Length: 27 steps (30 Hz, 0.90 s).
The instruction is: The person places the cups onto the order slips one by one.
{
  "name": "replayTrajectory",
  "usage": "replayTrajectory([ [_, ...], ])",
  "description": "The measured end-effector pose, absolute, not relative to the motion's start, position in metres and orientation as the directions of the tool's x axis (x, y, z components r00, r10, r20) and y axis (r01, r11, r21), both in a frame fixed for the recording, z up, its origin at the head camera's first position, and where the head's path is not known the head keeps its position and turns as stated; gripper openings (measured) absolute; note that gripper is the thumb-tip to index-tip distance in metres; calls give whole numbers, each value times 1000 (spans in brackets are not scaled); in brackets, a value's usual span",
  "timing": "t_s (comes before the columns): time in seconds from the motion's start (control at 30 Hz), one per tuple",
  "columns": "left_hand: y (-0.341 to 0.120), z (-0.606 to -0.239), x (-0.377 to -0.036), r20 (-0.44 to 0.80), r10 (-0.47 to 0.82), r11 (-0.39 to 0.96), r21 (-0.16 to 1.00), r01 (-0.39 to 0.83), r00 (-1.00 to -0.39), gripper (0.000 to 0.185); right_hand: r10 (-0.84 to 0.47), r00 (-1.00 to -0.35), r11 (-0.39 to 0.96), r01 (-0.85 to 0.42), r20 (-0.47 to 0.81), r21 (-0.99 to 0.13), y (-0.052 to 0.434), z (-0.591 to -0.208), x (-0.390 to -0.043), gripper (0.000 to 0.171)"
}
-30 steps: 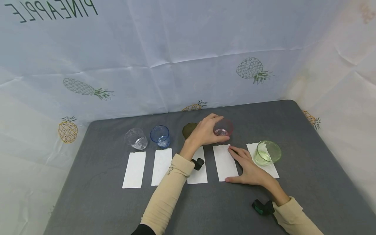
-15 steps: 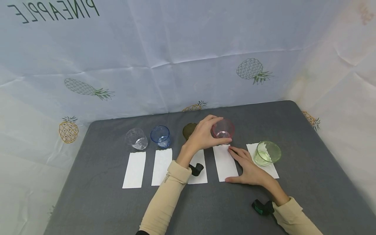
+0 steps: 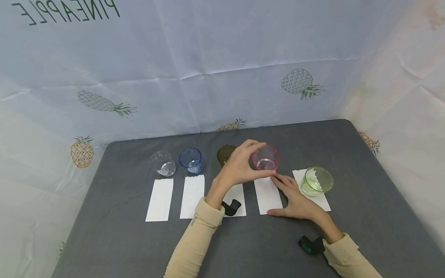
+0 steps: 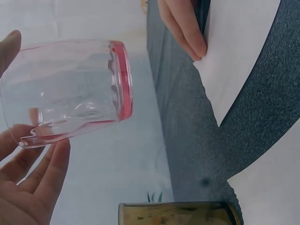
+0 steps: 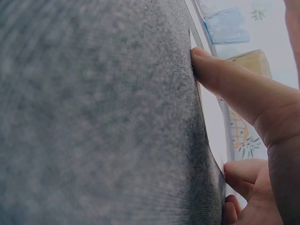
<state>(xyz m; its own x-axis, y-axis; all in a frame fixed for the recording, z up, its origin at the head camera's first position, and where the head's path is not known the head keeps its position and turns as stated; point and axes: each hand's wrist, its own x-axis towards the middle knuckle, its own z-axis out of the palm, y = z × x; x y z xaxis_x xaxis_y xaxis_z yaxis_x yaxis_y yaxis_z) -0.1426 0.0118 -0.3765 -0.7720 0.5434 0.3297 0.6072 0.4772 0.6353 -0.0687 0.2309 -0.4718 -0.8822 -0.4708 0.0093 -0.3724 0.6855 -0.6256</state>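
Cups first, head view: five of them along the back of the grey table (image 3: 114, 239), namely a clear cup (image 3: 161, 163), a blue cup (image 3: 191, 160), a brownish cup (image 3: 225, 153) mostly hidden behind the hand, the pink cup (image 3: 265, 158), and a green cup (image 3: 317, 180) sitting on the far-right paper strip. All look empty as far as I can tell. Paper strips, also five, white, laid side by side. The left hand (image 3: 240, 166) has its fingers and thumb wrapped round the pink cup, holding it over the far end of the fourth strip (image 3: 267, 195). The right hand (image 3: 294, 199) lies flat with straight fingers on that strip's right edge.

Left wrist view: pink cup (image 4: 70, 91) tipped sideways in the fingers (image 4: 44, 176), nothing inside it.

Right wrist view: straight fingers (image 5: 229, 89) pressing on the grey table.
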Motion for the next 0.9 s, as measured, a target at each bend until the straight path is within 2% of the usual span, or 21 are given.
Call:
replayTrajectory([
  [0.37, 10, -375, -135, 361, 538, 437, 654, 618, -762, 74, -467, -885, 690, -363, -2, -626, 231, -471, -69, 111],
  [0.9, 14, -375, -119, 381, 558, 401, 655, 641, -738, 74, -465, -885, 659, -363, 23, -658, 231, -471, -70, 101],
])
